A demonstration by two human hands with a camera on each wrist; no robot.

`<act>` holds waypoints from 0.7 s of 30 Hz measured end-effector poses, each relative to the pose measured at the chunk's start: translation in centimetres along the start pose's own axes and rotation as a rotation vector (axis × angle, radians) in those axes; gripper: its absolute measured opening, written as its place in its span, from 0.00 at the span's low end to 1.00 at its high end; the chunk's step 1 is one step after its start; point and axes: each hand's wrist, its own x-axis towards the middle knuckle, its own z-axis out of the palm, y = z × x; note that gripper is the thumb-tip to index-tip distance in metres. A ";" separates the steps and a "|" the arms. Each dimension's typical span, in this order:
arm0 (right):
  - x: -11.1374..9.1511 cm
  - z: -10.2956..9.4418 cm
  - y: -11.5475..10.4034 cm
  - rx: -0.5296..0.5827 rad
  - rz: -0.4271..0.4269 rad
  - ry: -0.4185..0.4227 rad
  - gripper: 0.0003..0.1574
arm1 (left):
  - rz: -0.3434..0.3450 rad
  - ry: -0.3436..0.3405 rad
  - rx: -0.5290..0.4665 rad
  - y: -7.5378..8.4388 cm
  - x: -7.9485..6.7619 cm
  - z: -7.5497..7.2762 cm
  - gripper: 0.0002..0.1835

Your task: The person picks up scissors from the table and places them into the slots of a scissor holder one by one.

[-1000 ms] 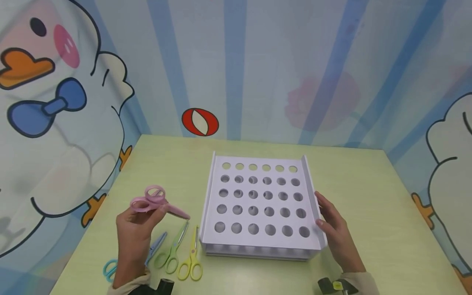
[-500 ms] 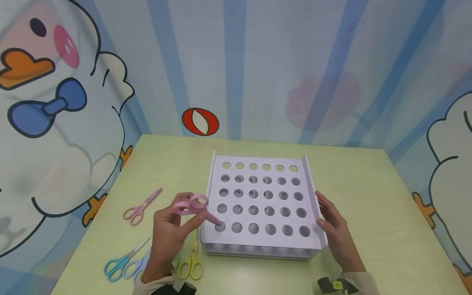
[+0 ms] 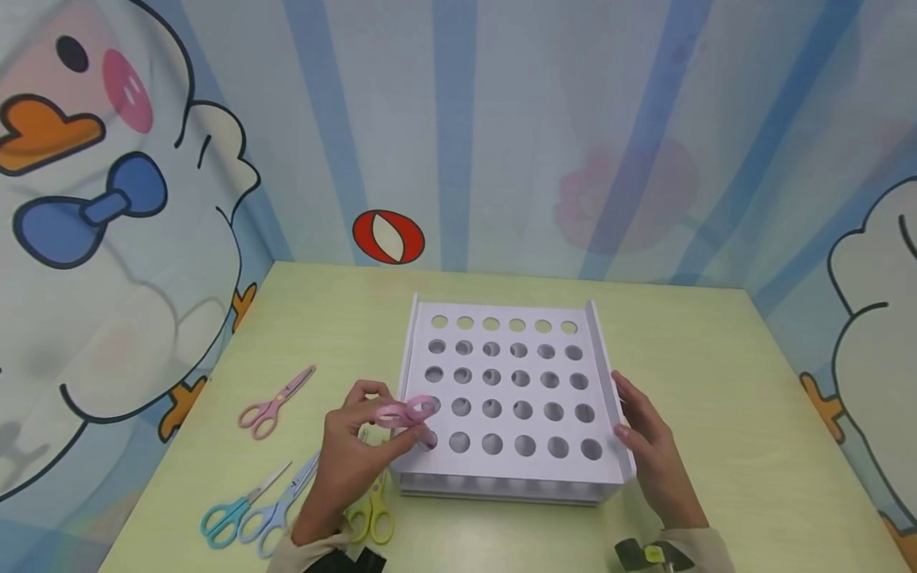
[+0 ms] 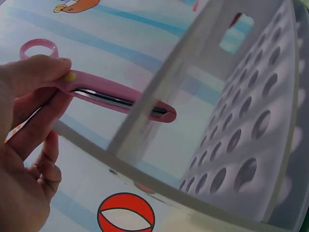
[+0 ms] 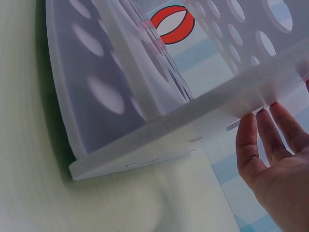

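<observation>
My left hand (image 3: 351,461) pinches a pair of pink scissors (image 3: 405,413) by the handles, thumb on the near side. The blades point down at the front-left hole of a white rack (image 3: 506,394), the tip right in that hole. In the left wrist view, the pink-sheathed blades (image 4: 108,92) reach past the edge of the rack's top board. My right hand (image 3: 655,455) rests against the rack's right side panel, fingertips touching its outer face, as the right wrist view also shows (image 5: 285,164).
Left of the rack lie another pair of pink scissors (image 3: 267,411), teal scissors (image 3: 228,517), light blue scissors (image 3: 275,513) and yellow scissors (image 3: 372,517). Green scissors are mostly hidden by the left hand. A patterned backdrop (image 3: 516,143) stands behind the pale table (image 3: 688,358).
My left hand has carried the pink scissors rightward from above the loose scissors to the rack, then lowered the tip into the front-left hole. The right hand stays on the rack's side.
</observation>
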 end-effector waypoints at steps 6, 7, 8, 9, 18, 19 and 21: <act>-0.1 0.0 0.1 0.007 0.004 0.002 0.39 | 0.071 -0.069 0.100 -0.6 0.0 0.2 0.10; -0.1 0.0 0.1 0.009 0.004 0.003 0.39 | 0.083 -0.079 0.115 -0.6 0.0 0.2 0.11; -0.1 0.0 0.0 0.013 0.003 0.004 0.39 | 0.098 -0.089 0.134 -0.7 0.0 0.2 0.11; -0.1 0.1 0.0 0.017 0.002 0.005 0.38 | 0.112 -0.098 0.148 -0.8 0.0 0.3 0.11; -0.2 0.1 -0.1 0.037 -0.027 -0.020 0.38 | 0.129 -0.128 0.302 -0.9 0.1 0.1 0.11; -0.2 0.1 -0.1 0.036 -0.021 -0.018 0.38 | 0.131 -0.135 0.318 -0.9 0.2 0.1 0.10; -0.2 0.2 -0.1 0.033 -0.004 -0.011 0.38 | 0.136 -0.147 0.350 -0.7 0.3 0.0 0.10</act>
